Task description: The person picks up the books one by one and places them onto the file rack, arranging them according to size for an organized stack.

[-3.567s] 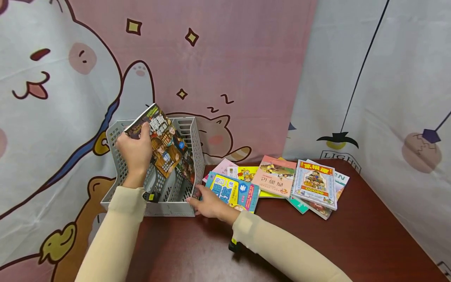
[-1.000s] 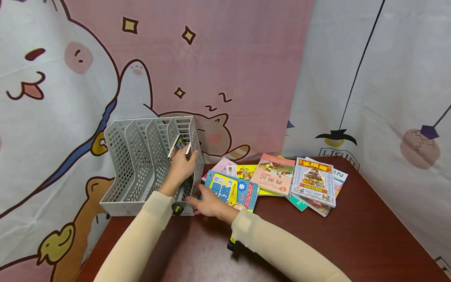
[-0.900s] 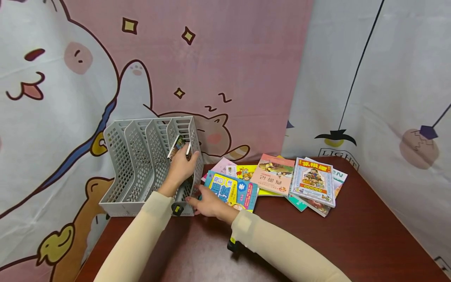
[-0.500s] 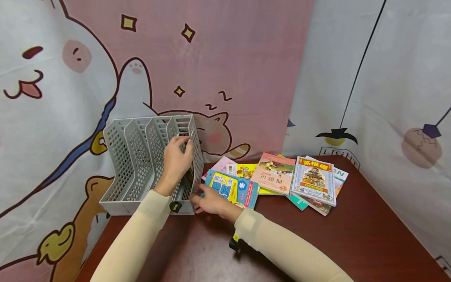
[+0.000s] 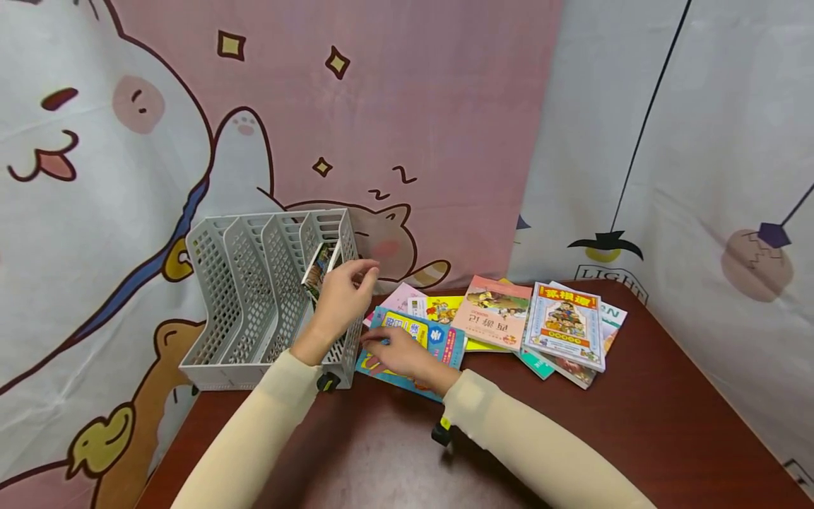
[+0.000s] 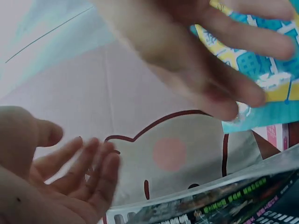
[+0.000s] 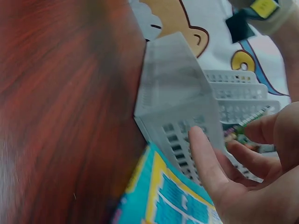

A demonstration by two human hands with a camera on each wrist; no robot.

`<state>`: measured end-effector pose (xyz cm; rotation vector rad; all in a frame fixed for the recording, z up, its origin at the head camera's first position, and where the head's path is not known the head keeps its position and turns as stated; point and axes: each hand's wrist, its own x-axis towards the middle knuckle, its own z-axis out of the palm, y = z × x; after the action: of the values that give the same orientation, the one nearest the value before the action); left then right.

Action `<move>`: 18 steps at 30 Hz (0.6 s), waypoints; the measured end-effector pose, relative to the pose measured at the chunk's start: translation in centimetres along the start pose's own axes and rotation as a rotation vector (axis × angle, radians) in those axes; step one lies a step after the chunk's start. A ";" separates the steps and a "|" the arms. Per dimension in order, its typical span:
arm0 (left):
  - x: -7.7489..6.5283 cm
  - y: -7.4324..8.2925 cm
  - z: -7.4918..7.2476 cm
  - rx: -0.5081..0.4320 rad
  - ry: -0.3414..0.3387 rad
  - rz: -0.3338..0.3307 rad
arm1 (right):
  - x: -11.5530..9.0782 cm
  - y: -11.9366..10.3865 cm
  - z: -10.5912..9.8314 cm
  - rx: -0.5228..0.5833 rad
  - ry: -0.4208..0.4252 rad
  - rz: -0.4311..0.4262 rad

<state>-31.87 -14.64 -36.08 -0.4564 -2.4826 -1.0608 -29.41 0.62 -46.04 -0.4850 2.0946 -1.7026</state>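
L hand (image 5: 343,293): holds nothing, fingers loosely bent in air beside rack's R wall. R hand (image 5: 403,353): grasps nothing either, fingers relaxed over blue bk (image 5: 435,332); contact w/ cover can't be told.

Blue bk lies flat on table (image 5: 394,459), just beside rack (image 5: 232,377); touching rack or not, unclear. Handling (my judgement): light, thin pbk, bendy; glossy cover, so could slip & corners could crease. Best hold: near edge or R end, thumb on top, fingers under, well in from corner.

Rack: grey, perforated, slotted. Dark bks (image 5: 320,272), prob. two, lean in its far-R slot.

Further R on table: pale pink bk (image 5: 405,295) partly under blue bk; yellow bk (image 5: 445,308); salmon bk (image 5: 494,314) on top of yellow; blue-bordered bk (image 5: 564,326) atop a small pile, green bk (image 5: 535,364) poking out below. Cartoon cloth (image 5: 432,127) behind all.

Hard to make out: middle of blue bk hidden by R hand; low part of dark bks hidden by L hand & rack wall. L wrist view: upper hand motion-blurred. R wrist view: blue bk cut off at bottom. Pile count n/a, too much overlap.
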 end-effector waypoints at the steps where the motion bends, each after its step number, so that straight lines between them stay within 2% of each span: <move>1: -0.2 0.0 0.2 0.008 -0.027 -0.020 | -0.3 0.0 -0.5 -0.011 0.011 -0.010; 5: -0.7 0.1 1.0 0.046 -0.104 -0.090 | -1.5 -0.5 -2.8 -0.038 0.060 -0.028; 8: -1.0 0.0 1.9 0.082 -0.138 -0.107 | -2.5 -0.9 -4.7 -0.047 0.101 -0.028; 15: -2.0 0.1 4.1 0.136 -0.143 -0.131 | -4.9 -0.5 -8.3 -0.087 0.182 0.022; 18: -2.3 -0.3 5.1 0.169 -0.169 -0.151 | -5.9 0.3 -9.4 -0.124 0.208 0.033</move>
<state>-31.20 -11.32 -40.56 -0.3225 -2.7664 -0.8885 -29.16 11.57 -44.16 -0.3182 2.3519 -1.6744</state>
